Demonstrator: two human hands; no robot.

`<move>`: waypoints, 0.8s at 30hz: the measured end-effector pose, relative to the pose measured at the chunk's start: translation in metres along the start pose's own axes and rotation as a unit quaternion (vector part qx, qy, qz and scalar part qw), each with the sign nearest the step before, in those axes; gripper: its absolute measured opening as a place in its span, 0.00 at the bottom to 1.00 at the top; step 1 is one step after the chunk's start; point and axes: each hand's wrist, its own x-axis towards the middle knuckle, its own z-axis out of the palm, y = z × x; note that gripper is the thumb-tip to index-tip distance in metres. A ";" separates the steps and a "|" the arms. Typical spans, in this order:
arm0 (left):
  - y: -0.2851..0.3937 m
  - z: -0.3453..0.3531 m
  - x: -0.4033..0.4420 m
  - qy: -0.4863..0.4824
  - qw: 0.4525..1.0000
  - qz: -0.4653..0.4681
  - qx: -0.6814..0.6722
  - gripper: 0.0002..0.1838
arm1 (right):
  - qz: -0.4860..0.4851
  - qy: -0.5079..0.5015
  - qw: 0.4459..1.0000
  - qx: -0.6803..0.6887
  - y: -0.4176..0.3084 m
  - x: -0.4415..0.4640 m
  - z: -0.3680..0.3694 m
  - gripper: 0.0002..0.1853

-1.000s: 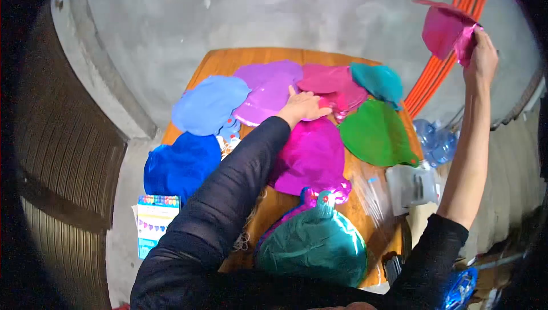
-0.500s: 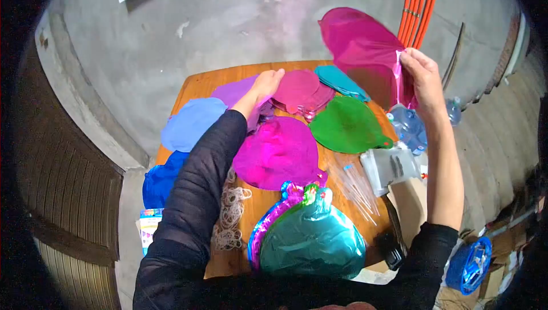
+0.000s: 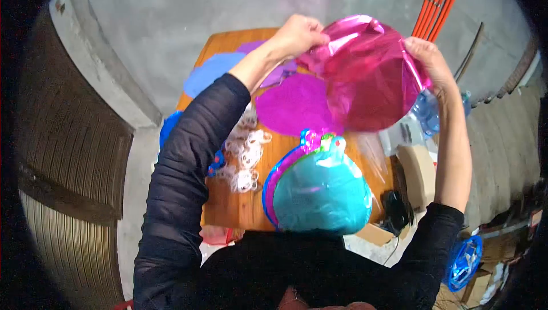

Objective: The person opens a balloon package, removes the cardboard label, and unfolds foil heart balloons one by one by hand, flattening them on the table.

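Note:
My left hand (image 3: pixel 299 37) pinches the left edge of a flat, shiny pink foil balloon (image 3: pixel 371 81), which is raised over the far right of the table. Its right edge is held between the closed fingers of my right hand (image 3: pixel 429 61). Beneath and to the left lies a flat magenta balloon (image 3: pixel 291 104). Purple (image 3: pixel 279 73) and light blue (image 3: pixel 214 73) balloons lie past my left forearm, partly covered by it. Closest to my body is a stack of foil balloons with a teal one (image 3: pixel 322 190) on top. The raised foil hides whatever lies behind it.
Loops of white string (image 3: pixel 248 153) lie on the wooden table (image 3: pixel 234 210). At the right are clear plastic bags (image 3: pixel 394 136), a cardboard box (image 3: pixel 416 176), a black object (image 3: pixel 395 210) and water bottles (image 3: pixel 427 113). A blue basket (image 3: pixel 465 261) stands lower right.
My left hand has lifted off the balloons on the table and moved right to the pink balloon's edge. The balloon is now spread between both hands. The view has tilted and shifted.

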 end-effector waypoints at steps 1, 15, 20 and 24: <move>0.010 0.003 -0.011 0.024 1.000 0.003 0.003 0.04 | 0.006 0.004 1.000 0.021 -0.002 -0.007 0.003 0.10; 0.113 0.041 -0.161 -0.012 0.987 -0.079 -0.138 0.09 | -0.056 0.018 0.996 -0.072 -0.046 -0.084 -0.048 0.07; 0.097 0.070 -0.217 -0.079 0.976 -0.098 -0.177 0.07 | -0.047 0.061 0.994 -0.079 -0.040 -0.093 -0.040 0.06; 0.069 0.071 -0.261 -0.056 0.990 -0.125 -0.044 0.11 | -0.028 -0.015 0.989 -0.144 -0.034 -0.120 -0.037 0.09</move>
